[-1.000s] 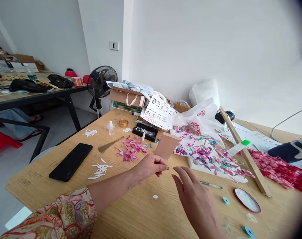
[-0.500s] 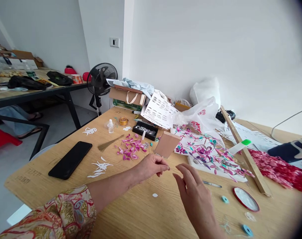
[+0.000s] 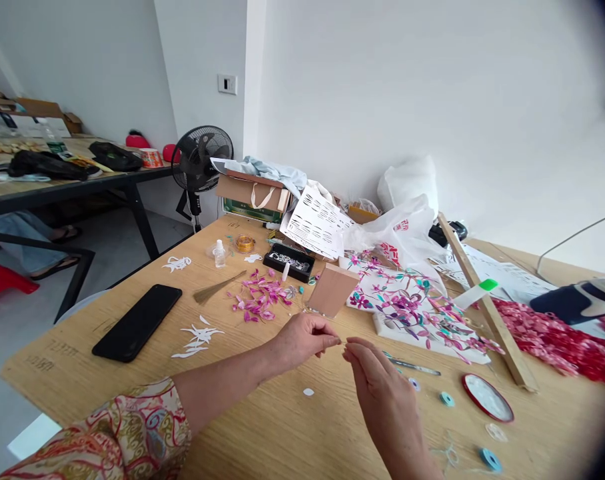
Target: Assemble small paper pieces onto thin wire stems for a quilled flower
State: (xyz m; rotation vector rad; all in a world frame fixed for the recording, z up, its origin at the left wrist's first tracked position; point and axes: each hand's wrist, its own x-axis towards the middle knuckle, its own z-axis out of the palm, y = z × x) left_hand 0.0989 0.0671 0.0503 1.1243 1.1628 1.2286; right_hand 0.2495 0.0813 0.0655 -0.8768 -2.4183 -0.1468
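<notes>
Above the middle of the table, my left hand [image 3: 302,339] is closed in a pinch, with its fingertips close to those of my right hand [image 3: 380,380]. The right hand's thumb and fingers are pressed together too. Something tiny and thin seems to sit between the two sets of fingertips, too small to name. Below them lies a small white oval piece [image 3: 308,392] on the wood. Just beyond the left hand, a brown block [image 3: 333,291] stands tilted, with small beads along its lower edge. Pink petals [image 3: 260,295] are scattered left of the block.
A black phone [image 3: 137,323] and white strips [image 3: 198,339] lie to the left. Tweezers [image 3: 415,365], teal thread spools [image 3: 447,399] and a red-rimmed round dish [image 3: 488,398] are on the right. Behind are flower sprays [image 3: 407,300], a black tray [image 3: 288,263] and a wooden bar [image 3: 487,303].
My right hand has moved left to meet the left hand, and its spread thumb and fingers have closed together. The left hand keeps its pinch.
</notes>
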